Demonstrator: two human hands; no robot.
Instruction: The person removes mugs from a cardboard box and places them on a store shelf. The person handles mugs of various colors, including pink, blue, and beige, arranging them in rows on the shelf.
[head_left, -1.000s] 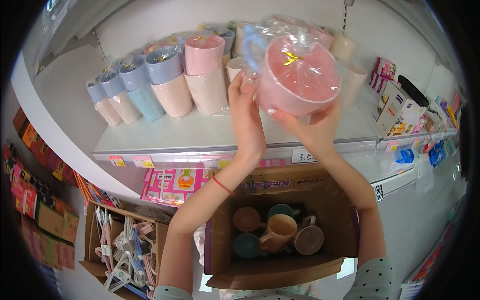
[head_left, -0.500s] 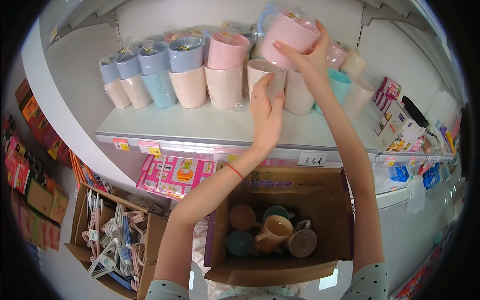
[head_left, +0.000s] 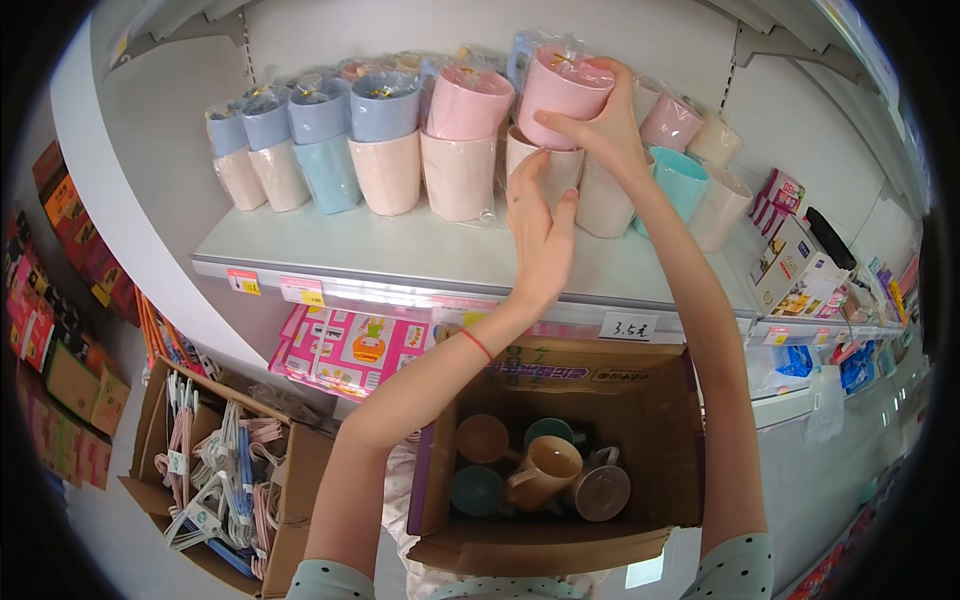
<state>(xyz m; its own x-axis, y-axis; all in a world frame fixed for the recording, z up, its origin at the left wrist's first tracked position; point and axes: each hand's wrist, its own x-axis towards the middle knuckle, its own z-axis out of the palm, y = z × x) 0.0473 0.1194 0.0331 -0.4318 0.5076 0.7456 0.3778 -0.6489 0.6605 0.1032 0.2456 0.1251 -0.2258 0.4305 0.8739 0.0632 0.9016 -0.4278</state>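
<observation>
My right hand (head_left: pixel 612 128) grips a pink mug (head_left: pixel 562 95) in clear plastic wrap, thumb in front and fingers round its right side. The mug is nearly upright, its base at the rim of a cream mug (head_left: pixel 564 166) on the shelf; a light blue handle shows at its left. My left hand (head_left: pixel 541 235) rests against the cream mug's front, fingers stretched upward and thumb apart. Whether its fingertips press on the mug, I cannot tell. Left of it, another wrapped pink mug (head_left: pixel 468 105) sits stacked on a cream one (head_left: pixel 458 175).
Wrapped blue mugs (head_left: pixel 384 98) stand in stacks along the shelf (head_left: pixel 380 245); a turquoise mug (head_left: pixel 679 185) is at the right. Below my arms, an open cardboard box (head_left: pixel 540 552) holds several mugs. Another box (head_left: pixel 305 480) with hangers (head_left: pixel 235 470) sits at lower left.
My right hand has lowered the pink mug onto or just above the cream mug and turned it more upright. The left hand stays by the cream mug.
</observation>
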